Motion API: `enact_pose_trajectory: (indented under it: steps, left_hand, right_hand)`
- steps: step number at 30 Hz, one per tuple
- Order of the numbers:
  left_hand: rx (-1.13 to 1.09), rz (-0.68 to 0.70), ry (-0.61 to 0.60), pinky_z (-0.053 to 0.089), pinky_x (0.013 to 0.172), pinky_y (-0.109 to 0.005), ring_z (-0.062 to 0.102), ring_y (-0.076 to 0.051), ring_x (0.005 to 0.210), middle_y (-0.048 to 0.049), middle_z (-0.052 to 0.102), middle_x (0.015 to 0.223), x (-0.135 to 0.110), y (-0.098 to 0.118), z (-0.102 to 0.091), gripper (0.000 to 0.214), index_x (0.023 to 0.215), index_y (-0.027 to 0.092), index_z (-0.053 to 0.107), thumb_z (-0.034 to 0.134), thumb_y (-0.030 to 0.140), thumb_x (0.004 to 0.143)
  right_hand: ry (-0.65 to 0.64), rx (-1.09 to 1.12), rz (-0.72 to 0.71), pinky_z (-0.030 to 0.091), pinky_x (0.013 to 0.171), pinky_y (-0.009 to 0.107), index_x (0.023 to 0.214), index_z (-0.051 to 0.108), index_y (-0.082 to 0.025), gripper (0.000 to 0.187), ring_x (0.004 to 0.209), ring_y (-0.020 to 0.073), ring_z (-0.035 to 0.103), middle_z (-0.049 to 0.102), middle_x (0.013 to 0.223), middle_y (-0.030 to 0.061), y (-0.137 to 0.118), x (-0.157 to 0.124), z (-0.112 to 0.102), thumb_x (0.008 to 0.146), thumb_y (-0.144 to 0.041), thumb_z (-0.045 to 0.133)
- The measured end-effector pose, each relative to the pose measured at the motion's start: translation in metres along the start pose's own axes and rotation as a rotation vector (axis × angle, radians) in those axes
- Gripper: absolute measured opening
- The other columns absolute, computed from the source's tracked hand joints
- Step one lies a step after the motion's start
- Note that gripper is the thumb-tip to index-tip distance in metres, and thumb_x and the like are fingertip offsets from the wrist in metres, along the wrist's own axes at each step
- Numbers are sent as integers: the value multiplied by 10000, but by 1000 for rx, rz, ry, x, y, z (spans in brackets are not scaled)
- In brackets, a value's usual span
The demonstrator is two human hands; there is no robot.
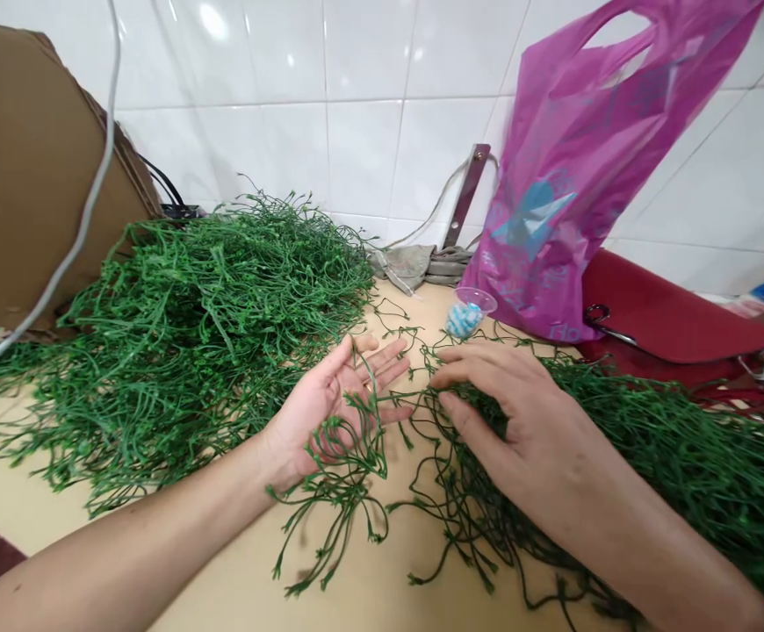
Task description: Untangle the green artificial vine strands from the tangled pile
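My left hand (339, 408) is turned palm up with its fingers stretched out. Across its palm and wrist lies a small bunch of thin green plastic stems (349, 474), one of which loops up near the thumb. My right hand (520, 412) hovers palm down just to the right, its fingers curved and the thumb a little apart from the index finger. I see nothing between those fingertips. Under and beside it spreads a pile of loose green stems (672, 448). The lower fingers of the right hand are partly hidden.
A large heap of green stems (224, 307) covers the left of the tabletop (382, 588). Behind stand a cardboard box (32, 175), a purple plastic bag (566, 175) and a small clear cup (466, 316) with blue-and-white bits. A red bag (672, 307) lies at right; a cable (96, 193) hangs at left.
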State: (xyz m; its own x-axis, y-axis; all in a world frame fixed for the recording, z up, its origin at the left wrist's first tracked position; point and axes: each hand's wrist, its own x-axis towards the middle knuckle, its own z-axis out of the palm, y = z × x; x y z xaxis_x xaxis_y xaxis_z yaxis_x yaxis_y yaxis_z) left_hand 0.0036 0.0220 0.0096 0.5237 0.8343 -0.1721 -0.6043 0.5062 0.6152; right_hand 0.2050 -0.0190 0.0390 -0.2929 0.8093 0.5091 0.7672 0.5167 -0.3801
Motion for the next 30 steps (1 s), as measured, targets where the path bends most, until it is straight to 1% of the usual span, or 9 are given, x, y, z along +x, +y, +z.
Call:
enact_pose_trajectory:
  steps: [2, 6, 8, 11, 15, 21, 24, 27, 30]
  left_hand:
    - [42, -61, 18, 589, 706, -300, 664, -243, 1102, -116, 677, 1276, -2, 0, 1, 451, 1075, 222, 732, 406, 525, 998]
    - [152, -46, 62, 379, 395, -150, 706, -188, 860, -77, 673, 1285, -10, -2, 5, 364, 1209, 314, 702, 563, 506, 933]
    - [219, -39, 32, 437, 458, -162, 703, -191, 886, -64, 670, 1294, -13, -5, 7, 405, 1255, 343, 681, 607, 528, 903]
    - [304, 16, -35, 545, 767, -239, 623, -243, 1171, -66, 631, 1365, -12, -11, 9, 485, 1294, 337, 658, 573, 604, 898]
    - [362, 206, -35, 458, 1045, -356, 371, -269, 1434, -50, 495, 1511, -8, -12, 10, 524, 1283, 303, 655, 558, 638, 891]
    - [779, 858, 79, 347, 1136, -384, 447, -297, 1305, -97, 580, 1285, -24, -7, 16, 377, 1102, 248, 737, 814, 378, 756]
    - [1045, 841, 21, 352, 1107, -403, 495, -307, 1202, -97, 619, 1172, -30, -12, 19, 503, 1129, 251, 731, 876, 199, 649]
    - [1074, 726, -17, 400, 1011, -363, 545, -269, 1083, -90, 643, 1114, -26, -20, 17, 381, 1136, 236, 699, 762, 151, 770]
    - [996, 667, 48, 417, 905, -303, 572, -225, 958, -58, 656, 994, -18, -23, 11, 193, 1056, 224, 679, 654, 173, 872]
  right_hand:
    - [7, 32, 10, 370, 1060, 545, 1018, 671, -259, 159, 1241, 321, 526, 693, 1193, 78, -11, -2, 7, 949, -288, 530]
    - [-91, 168, 78, 428, 964, 510, 1034, 673, -258, 146, 1128, 306, 558, 707, 1093, 69, -26, -6, 24, 941, -298, 567]
    - [-147, 280, 131, 478, 865, 428, 919, 671, -246, 97, 980, 257, 601, 708, 974, 48, -29, -6, 30, 915, -233, 575]
    - [-170, 478, 247, 500, 732, 318, 788, 645, -234, 165, 805, 189, 626, 694, 829, 9, -28, -2, 28, 911, -200, 539]
    - [-14, 576, 451, 473, 581, 264, 819, 652, -226, 154, 611, 149, 596, 656, 676, -19, -8, 7, 10, 896, -354, 611]
    - [102, 707, 515, 524, 727, 272, 903, 625, -219, 222, 713, 151, 671, 687, 720, -9, 10, 7, -7, 892, -437, 658]
    - [-43, 814, 512, 572, 735, 279, 951, 628, -221, 224, 804, 171, 715, 727, 916, 35, -9, 4, -8, 897, -437, 645]
    - [-172, 845, 438, 615, 793, 318, 1056, 631, -229, 237, 916, 209, 736, 739, 1068, 84, -31, 7, -13, 914, -417, 606]
    - [-145, 667, 319, 632, 816, 352, 1250, 599, -244, 365, 932, 231, 747, 727, 1168, 116, -38, 7, -18, 918, -394, 592]
